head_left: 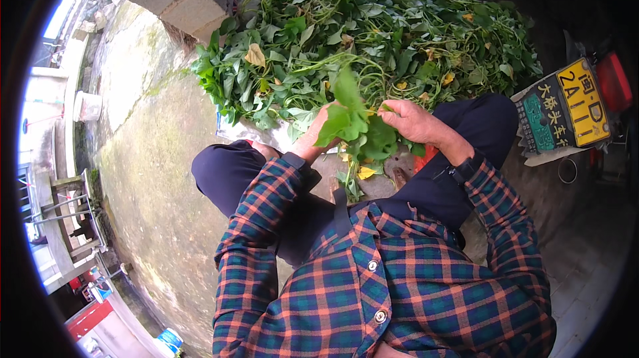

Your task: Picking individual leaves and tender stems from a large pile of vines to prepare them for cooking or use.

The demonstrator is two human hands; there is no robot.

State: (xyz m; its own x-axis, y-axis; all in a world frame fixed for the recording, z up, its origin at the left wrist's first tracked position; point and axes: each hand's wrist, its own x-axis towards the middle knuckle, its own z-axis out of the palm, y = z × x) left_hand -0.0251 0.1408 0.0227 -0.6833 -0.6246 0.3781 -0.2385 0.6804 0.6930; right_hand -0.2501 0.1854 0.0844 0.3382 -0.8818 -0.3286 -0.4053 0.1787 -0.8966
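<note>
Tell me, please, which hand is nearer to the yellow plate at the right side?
Right. The right hand is left of the yellow plate, beside the held leaves, with a knee between. The left hand is farther left, on the other side of those leaves.

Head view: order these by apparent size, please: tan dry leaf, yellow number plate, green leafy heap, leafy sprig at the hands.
1. Green leafy heap
2. Leafy sprig and yellow number plate: too alike to rank, nearness unsure
3. Tan dry leaf
</note>
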